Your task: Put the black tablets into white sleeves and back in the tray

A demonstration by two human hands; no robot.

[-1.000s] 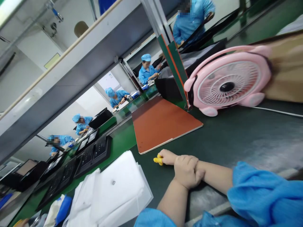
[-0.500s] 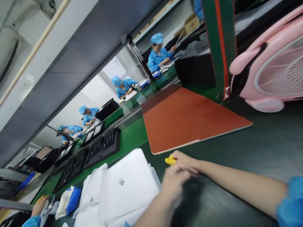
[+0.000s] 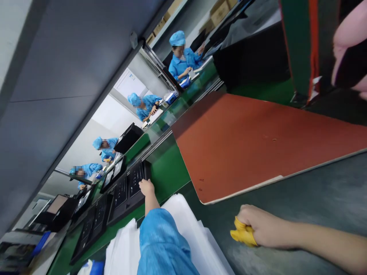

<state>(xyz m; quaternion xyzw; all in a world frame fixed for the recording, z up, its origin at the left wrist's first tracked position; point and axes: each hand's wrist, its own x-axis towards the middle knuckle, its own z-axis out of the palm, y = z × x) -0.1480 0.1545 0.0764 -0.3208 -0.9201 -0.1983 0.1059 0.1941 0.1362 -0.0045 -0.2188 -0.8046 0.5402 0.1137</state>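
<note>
My left hand [image 3: 146,187] is stretched out over the stack of white sheets [image 3: 183,221] and rests on the near edge of a black keyboard panel [image 3: 134,181] on the green conveyor; whether it grips it is unclear. My right hand [image 3: 259,227] lies closed on the dark green mat [image 3: 315,191], holding something small and yellow [image 3: 242,233], near the front edge of the red-brown board [image 3: 258,137].
More black panels [image 3: 97,214] line the green belt [image 3: 166,168] to the left. Several people in blue coats and caps [image 3: 180,57] work along the far side. A green post [image 3: 301,46] and a pink fan [image 3: 349,49] stand at the right. A grey beam runs overhead.
My left hand left my right wrist and reached forward to the black panel on the belt. My right hand stays closed on the yellow thing. The view swung left and closer.
</note>
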